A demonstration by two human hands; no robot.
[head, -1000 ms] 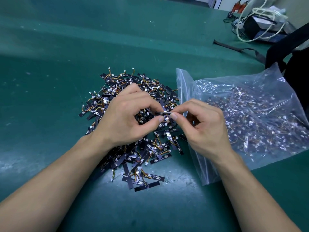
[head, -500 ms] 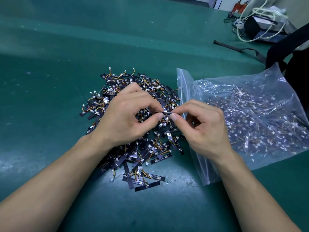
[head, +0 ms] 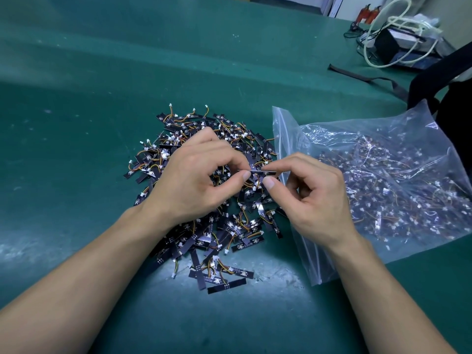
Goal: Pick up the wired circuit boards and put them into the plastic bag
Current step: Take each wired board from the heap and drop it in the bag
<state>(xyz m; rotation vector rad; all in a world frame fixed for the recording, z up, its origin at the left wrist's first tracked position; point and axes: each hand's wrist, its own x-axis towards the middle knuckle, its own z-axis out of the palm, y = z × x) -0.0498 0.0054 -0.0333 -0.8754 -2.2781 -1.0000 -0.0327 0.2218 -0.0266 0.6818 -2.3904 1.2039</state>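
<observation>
A heap of small black wired circuit boards (head: 204,233) with orange and yellow leads and white plugs lies on the green table. To its right lies a clear plastic bag (head: 388,180), mouth toward the heap, holding many more boards. My left hand (head: 194,182) and my right hand (head: 314,195) hover over the heap. Together they pinch one thin circuit board (head: 256,172) by its two ends, level, just left of the bag's mouth. Part of the heap is hidden under my left hand.
The green table mat (head: 102,98) stretches left and to the back. At the back right stand a dark box with coiled white cable (head: 398,34) and a black strap (head: 370,77). A black bag (head: 449,98) sits beyond the plastic bag.
Both hands hold nearly the same pose. The fingertips have drawn slightly apart, so more of the pinched board shows between them.
</observation>
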